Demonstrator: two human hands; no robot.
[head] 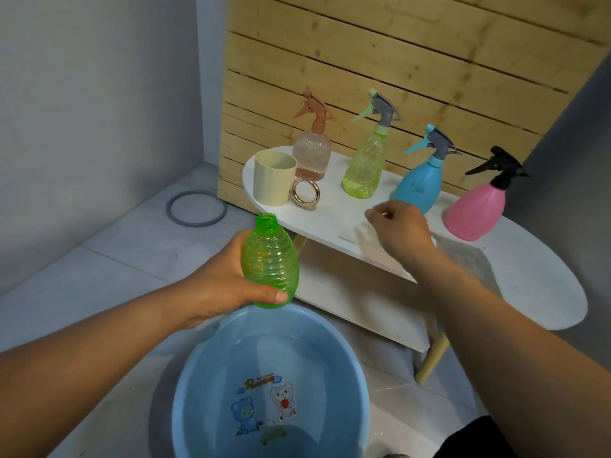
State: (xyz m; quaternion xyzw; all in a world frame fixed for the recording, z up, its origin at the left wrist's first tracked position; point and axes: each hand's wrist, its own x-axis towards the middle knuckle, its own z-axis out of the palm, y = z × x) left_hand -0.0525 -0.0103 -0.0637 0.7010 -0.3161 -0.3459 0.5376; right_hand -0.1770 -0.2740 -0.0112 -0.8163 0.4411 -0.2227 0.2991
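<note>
My left hand (218,285) grips a green ribbed plastic bottle (269,262) without its cap, held upright above the far rim of a blue basin (198,375). The basin stands on the floor and holds water, with cartoon stickers on its bottom. My right hand (400,226) hovers over the white table (330,213) with its fingers loosely curled; whether they hold anything I cannot tell.
On the table stand a cream cup (273,181) with a gold ring handle, then spray bottles: peach (312,150), yellow-green (365,163), blue (420,183) and pink (476,209). A wooden slat panel backs the table. A grey ring (172,209) lies on the floor.
</note>
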